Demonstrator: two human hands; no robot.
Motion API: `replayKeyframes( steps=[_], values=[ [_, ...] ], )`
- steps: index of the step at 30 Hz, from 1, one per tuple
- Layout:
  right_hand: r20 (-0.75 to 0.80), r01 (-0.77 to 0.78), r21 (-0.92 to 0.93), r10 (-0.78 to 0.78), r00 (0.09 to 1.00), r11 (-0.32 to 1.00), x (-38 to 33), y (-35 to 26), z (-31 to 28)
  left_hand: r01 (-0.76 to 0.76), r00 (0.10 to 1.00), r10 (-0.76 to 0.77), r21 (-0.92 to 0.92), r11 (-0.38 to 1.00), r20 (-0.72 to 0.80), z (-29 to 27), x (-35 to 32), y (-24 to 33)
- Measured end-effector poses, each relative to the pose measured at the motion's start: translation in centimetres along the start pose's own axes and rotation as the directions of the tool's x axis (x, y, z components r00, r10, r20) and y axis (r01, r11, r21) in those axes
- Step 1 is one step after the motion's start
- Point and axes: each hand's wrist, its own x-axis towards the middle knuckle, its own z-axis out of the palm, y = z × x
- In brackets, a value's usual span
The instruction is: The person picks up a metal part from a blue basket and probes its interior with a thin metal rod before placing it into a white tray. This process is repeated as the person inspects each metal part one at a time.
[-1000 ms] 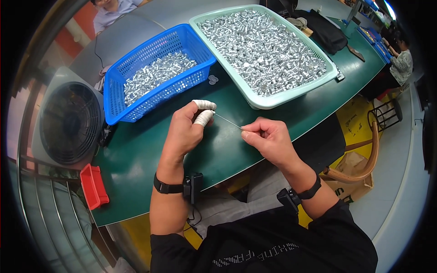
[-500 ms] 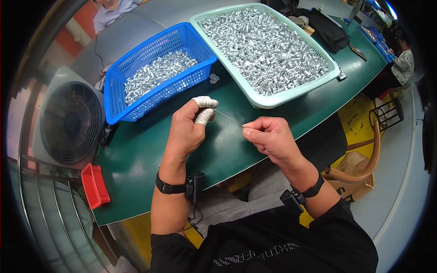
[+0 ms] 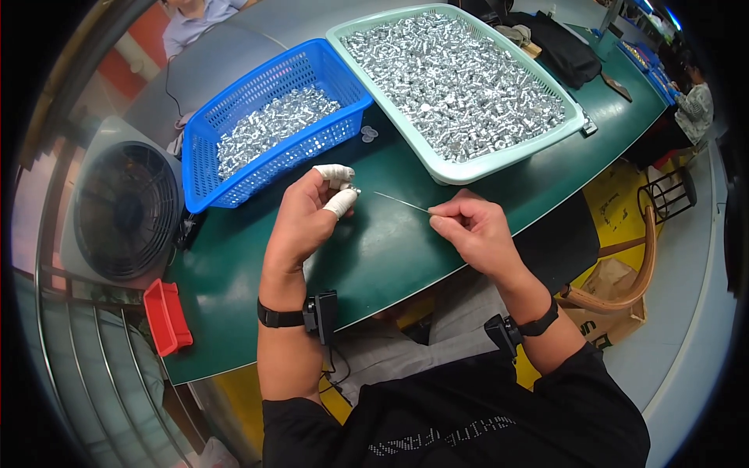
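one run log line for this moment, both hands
left hand: pinches small metal part | right hand: pinches thin wire pointing at part | above green table

A workshop: baskets of metal parts crowd the bench.

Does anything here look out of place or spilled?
Not much. A couple of small clear round bits lie loose on the green table, between the blue basket and the mint tray. The metal parts stay inside their containers.
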Motion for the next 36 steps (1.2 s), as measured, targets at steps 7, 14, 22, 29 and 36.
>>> replayKeyframes(
  steps=[7, 14, 22, 29, 36],
  values=[
    [-0.050, 0.051, -0.093, -0.056, 0.997, 0.994, -0.3, 1.1, -0.9, -0.196, 0.979, 0.164, 0.746, 0.636, 0.118, 2.2, -0.3, -1.0],
    [-0.027, 0.058, -0.106, -0.062, 0.998, 0.993, 0.0, 0.9, -0.7, -0.212, 0.977, 0.158, 0.737, 0.641, 0.144, 1.7, 0.0, -0.6],
    [-0.037, 0.043, -0.017, -0.043, 0.998, 0.999, 0.3, 0.8, -0.9, -0.120, 0.993, 0.109, -0.319, 0.940, -0.049, 0.7, 0.8, 0.5],
    [-0.014, 0.182, -0.241, -0.191, 0.981, 0.953, -0.5, 0.8, -0.2, -0.152, 0.988, 0.128, -0.703, 0.695, -0.087, 0.0, -1.1, 2.2],
    [-0.022, 0.234, -0.224, -0.245, 0.969, 0.946, -0.6, 1.1, -0.3, -0.218, 0.976, 0.186, -0.601, 0.769, -0.117, 0.6, -6.4, 4.2]
  ],
)
